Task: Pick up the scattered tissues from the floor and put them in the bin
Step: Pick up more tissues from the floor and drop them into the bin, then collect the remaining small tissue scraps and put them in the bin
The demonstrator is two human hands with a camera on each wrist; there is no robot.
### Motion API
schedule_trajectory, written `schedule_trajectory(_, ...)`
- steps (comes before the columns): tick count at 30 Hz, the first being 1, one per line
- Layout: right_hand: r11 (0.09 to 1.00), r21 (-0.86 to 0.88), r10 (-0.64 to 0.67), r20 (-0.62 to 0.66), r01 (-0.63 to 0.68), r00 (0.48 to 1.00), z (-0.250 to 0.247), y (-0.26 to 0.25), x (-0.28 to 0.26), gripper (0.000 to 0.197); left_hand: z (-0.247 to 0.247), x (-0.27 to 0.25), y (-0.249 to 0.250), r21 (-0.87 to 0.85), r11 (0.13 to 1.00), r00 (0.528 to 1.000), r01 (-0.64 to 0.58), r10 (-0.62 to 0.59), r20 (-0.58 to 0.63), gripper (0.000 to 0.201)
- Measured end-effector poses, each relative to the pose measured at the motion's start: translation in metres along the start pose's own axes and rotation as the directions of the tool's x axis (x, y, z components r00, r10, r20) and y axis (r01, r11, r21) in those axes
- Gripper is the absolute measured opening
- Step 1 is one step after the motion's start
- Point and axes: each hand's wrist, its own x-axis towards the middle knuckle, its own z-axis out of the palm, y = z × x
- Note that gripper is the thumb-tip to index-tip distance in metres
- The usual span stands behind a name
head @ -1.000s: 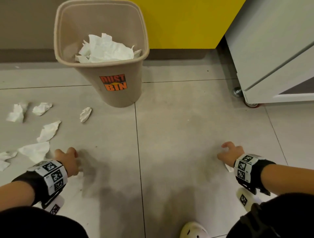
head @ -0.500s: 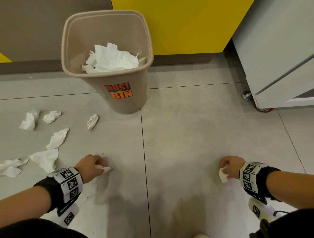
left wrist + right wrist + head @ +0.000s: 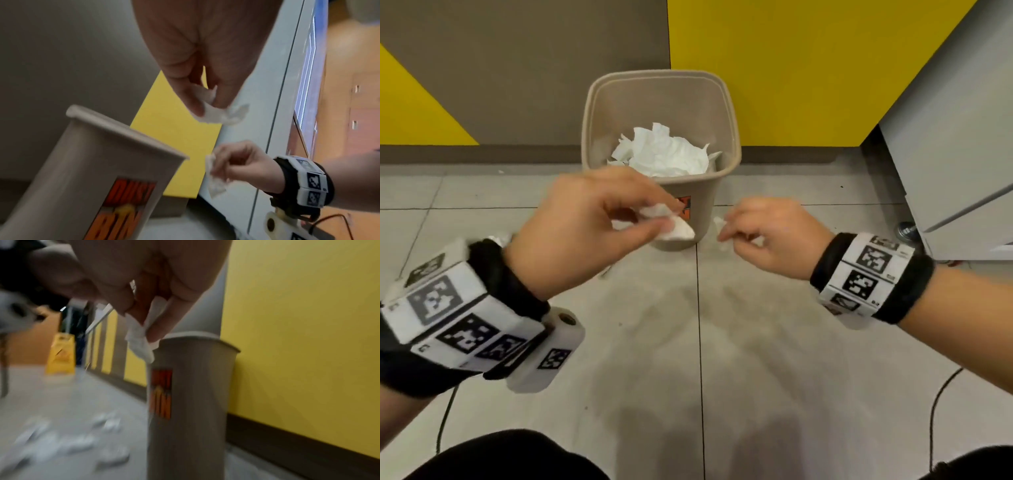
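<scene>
A beige bin [image 3: 732,144] labelled DUST BIN stands against the wall with several white tissues [image 3: 664,154] inside. My left hand [image 3: 654,219] is raised in front of the bin's near side and pinches a crumpled tissue [image 3: 674,228], also seen in the left wrist view as the tissue [image 3: 213,112]. My right hand [image 3: 729,233] hovers right of the bin and pinches a small tissue [image 3: 719,222], which the right wrist view shows as the tissue [image 3: 139,340] beside the bin's rim [image 3: 195,335]. Several more tissues [image 3: 68,444] lie blurred on the floor left of the bin.
A white cabinet on castors [image 3: 955,137] stands at the right. The wall [image 3: 791,68] behind the bin is yellow and brown. A yellow floor sign [image 3: 61,353] stands far down the corridor. Cables [image 3: 935,411] hang from both wrists.
Both hands have lifted off the floor, each with a tissue, and risen toward the bin. The head view has swung up, centring the bin.
</scene>
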Motion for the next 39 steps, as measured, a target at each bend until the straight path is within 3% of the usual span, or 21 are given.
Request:
schedule_trajectory(2,1.0,0.007,0.005,-0.253,-0.003,0.967,-0.025,-0.008,0.029,0.018,-0.018,0.016,0.001,0.095,0.995,0.98,-0.017,0.035,-0.194,0.016)
schedule_trajectory(3,1.0,-0.002,0.018,-0.34,-0.02,0.94,-0.035,-0.012,0.043,0.017,-0.024,0.025,-0.003,0.154,0.988,0.971,0.0,0.037,-0.237,0.02)
schedule_trajectory(5,0.999,-0.028,0.031,-0.406,-0.046,0.914,-0.047,-0.016,0.066,0.02,-0.029,0.039,-0.015,0.252,0.966,0.983,0.062,-0.016,-0.181,0.034)
schedule_trajectory(8,0.987,-0.071,0.125,-0.219,-0.144,0.968,-0.046,-0.02,0.09,0.032,-0.031,0.039,-0.03,0.324,0.936,0.989,0.137,-0.147,0.006,0.047)
schedule_trajectory(11,0.97,-0.093,0.224,-0.01,-0.224,0.975,-0.038,-0.024,0.098,0.047,-0.041,0.023,-0.038,0.309,0.932,0.979,0.19,-0.203,0.013,0.049)
schedule_trajectory(16,0.956,-0.192,0.249,0.117,-0.224,0.961,-0.031,-0.036,0.105,0.058,-0.062,-0.008,-0.051,0.428,0.863,0.941,0.266,-0.329,0.078,0.055)
schedule_trajectory(21,0.963,-0.145,0.246,0.133,-0.227,0.96,-0.027,-0.068,0.115,0.027,-0.076,-0.042,-0.087,0.361,0.829,0.875,0.427,-0.479,0.065,0.042)
schedule_trajectory(23,0.972,-0.119,0.226,0.208,-0.205,0.952,-0.016,-0.087,0.116,0.02,-0.08,-0.059,-0.107,0.323,0.806,0.832,0.496,-0.547,0.088,0.032)
schedule_trajectory(28,0.98,-0.172,0.166,0.458,-0.096,0.873,0.034,-0.118,0.12,0.018,-0.076,-0.101,-0.157,0.352,0.73,0.72,0.586,-0.668,0.187,0.025)
schedule_trajectory(33,0.961,-0.235,0.258,0.554,-0.148,0.792,0.074,-0.125,0.129,0.021,-0.064,-0.139,-0.186,0.377,0.669,0.586,0.641,-0.743,0.323,0.039)
schedule_trajectory(39,0.918,-0.358,0.373,0.638,-0.169,0.673,0.114,-0.124,0.137,0.025,-0.055,-0.164,-0.196,0.343,0.68,0.559,0.649,-0.731,0.392,0.067)
